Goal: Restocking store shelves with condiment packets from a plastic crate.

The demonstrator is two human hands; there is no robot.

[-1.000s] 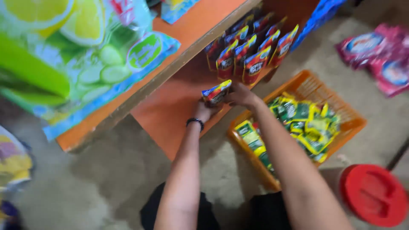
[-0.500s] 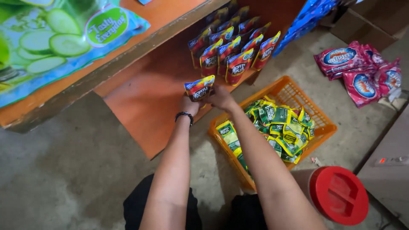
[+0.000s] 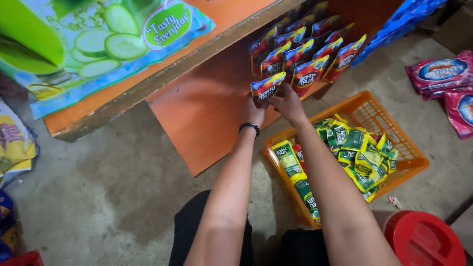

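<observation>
Just above the frame's centre, the left hand (image 3: 254, 111) and right hand (image 3: 289, 102) pinch a red packet (image 3: 267, 86) with blue-and-yellow top, upright, long axis tilted toward the upper right, on the orange shelf (image 3: 197, 118).

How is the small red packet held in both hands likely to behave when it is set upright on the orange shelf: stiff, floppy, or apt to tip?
The red packet looks thin and flat, so it is probably light and bendy. Both the left hand and right hand steady it, which suggests it may tip alone. The standing packets lean on one another, hinting the same.
</observation>
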